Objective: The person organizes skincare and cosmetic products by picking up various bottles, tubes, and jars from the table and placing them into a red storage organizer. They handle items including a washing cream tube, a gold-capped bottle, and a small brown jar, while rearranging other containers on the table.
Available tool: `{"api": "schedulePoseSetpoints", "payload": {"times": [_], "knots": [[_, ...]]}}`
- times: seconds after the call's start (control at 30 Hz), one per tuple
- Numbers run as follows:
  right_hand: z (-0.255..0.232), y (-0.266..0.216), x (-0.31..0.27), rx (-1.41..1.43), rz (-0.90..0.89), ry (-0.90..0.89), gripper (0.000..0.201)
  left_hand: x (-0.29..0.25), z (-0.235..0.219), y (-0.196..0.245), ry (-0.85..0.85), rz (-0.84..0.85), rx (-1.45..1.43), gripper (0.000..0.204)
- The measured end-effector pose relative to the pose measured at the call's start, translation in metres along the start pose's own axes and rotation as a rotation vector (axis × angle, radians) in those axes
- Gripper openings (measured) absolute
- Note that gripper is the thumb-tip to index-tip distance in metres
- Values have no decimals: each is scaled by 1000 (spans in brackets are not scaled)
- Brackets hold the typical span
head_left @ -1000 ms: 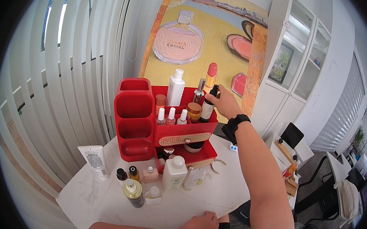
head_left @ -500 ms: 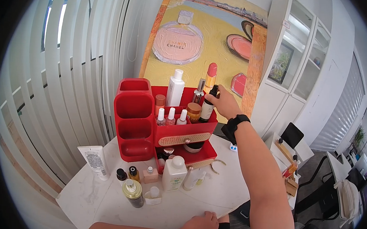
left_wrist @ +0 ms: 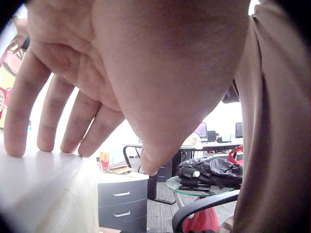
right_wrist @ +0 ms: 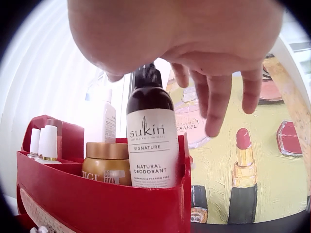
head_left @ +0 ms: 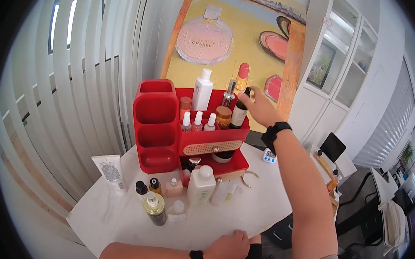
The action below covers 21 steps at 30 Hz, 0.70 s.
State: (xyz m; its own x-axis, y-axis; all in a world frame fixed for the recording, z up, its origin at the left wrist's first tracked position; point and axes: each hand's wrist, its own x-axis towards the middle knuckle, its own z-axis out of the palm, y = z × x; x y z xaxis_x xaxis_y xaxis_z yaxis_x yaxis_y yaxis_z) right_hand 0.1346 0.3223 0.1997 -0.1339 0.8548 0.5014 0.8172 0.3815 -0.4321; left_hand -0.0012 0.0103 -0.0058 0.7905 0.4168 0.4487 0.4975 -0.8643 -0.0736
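In the head view, a dark spray bottle with a pale label (head_left: 239,115) stands at the right end of the upper tray of a red organizer (head_left: 157,108). My right hand (head_left: 261,107) is at its black top, thumb on the near side; in the right wrist view the hand (right_wrist: 180,34) covers the top of the bottle (right_wrist: 153,141), its outer fingers hanging behind it. A gold-lidded jar (right_wrist: 104,158) is beside the bottle. My left hand (head_left: 231,249) rests at the table's front edge; in the left wrist view the hand (left_wrist: 146,63) has straight fingers, tips on the white surface.
The tray also holds a tall white bottle (head_left: 202,90) and several small white-capped bottles. In front stand a white bottle (head_left: 201,186), a yellow-topped bottle (head_left: 154,209) and a white tube (head_left: 111,174). A small timer (head_left: 269,155) lies right of the organizer, near the right forearm.
The head view has tilted, so the organizer and painting appear higher. My right hand remains at the spray bottle's top, and my left hand remains at the table edge.
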Motion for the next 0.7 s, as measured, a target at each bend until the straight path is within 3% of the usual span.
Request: {"api": "schedulePoseSetpoints", "payload": {"times": [0.1, 0.17, 0.23, 0.3, 0.37, 0.4, 0.47, 0.57, 0.7], "knots": [[-13, -2, -19, 71, -143, 113, 63, -3, 3, -3, -1, 35, -29, 22], [-30, -14, -36, 128, -222, 149, 59, -1, 3, -3, -222, 49, -15, 48], [-38, -20, -64, 100, -362, 115, 45, -1, 5, -4, -205, 49, -6, 47], [-48, -41, -101, 56, -335, -117, 33, -1, 5, -3, -187, 53, 1, 46], [-42, -43, -127, -3, -515, -297, 26, 0, 5, -1, -189, 16, -23, 44], [-40, -46, -138, -6, -519, -294, 26, 1, 4, -1, -186, 17, -18, 44], [-34, -51, -158, -71, -721, -387, 23, 2, 0, -2, -237, -3, -75, 43], [-25, -48, -170, -82, -662, -527, 20, -1, 10, -3, -203, 21, -89, 44], [-19, -45, -177, -202, -664, -547, 17, -1, 7, -5, -225, 30, -96, 46]]}}
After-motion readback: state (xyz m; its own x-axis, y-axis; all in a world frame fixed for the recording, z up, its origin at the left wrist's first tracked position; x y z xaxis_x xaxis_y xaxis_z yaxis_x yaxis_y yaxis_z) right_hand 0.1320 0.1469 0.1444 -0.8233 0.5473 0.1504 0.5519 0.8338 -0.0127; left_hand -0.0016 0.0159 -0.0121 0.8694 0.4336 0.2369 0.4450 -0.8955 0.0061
